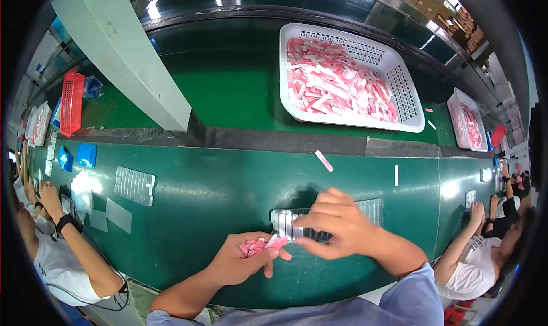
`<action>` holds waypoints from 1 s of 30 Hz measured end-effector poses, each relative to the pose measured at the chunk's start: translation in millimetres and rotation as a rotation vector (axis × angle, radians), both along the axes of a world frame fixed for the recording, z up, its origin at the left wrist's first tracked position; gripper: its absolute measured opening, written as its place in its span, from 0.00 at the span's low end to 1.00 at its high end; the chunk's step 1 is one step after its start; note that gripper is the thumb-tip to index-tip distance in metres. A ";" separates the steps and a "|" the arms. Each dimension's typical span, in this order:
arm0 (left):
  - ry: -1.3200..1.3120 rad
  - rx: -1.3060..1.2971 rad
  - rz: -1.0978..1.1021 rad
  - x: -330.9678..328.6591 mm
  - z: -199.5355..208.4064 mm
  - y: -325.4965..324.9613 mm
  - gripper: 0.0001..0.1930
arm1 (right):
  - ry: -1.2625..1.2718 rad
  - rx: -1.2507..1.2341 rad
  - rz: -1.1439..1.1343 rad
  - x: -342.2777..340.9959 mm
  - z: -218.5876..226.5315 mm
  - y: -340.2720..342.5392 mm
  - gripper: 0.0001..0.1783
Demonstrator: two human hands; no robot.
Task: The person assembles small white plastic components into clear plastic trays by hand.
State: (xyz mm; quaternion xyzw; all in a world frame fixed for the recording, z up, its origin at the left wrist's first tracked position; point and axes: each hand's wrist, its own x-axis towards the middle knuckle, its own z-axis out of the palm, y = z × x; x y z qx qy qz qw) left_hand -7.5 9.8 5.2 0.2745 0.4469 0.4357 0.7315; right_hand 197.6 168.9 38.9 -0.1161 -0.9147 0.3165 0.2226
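Note:
My left hand (242,257) is closed around a bunch of small pink-and-white nail files (257,246) with rounded ends, held beside a clear slotted plastic tray (276,216). White strips (285,228) lie side by side in the tray's left slots. Over the tray is my right hand (337,223), thumb and forefinger apart, nothing visible between them. It hides much of the tray. Clear ribbed plastic (372,212) shows beyond my right wrist; whether it belongs to the same tray I cannot tell.
A white basket (351,119) heaped with nail files stands beyond the dark ledge (274,140). Two loose files (323,161) lie nearer. Another slotted tray (135,186) is at left, near blue packets (87,155). A grey post (131,57) rises far left. Co-workers sit on both sides.

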 end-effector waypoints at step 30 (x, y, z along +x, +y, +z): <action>-0.090 0.018 -0.039 12.5 -3.9 -3.5 0.15 | -0.167 -0.435 -0.041 -2.4 3.7 -21.4 0.09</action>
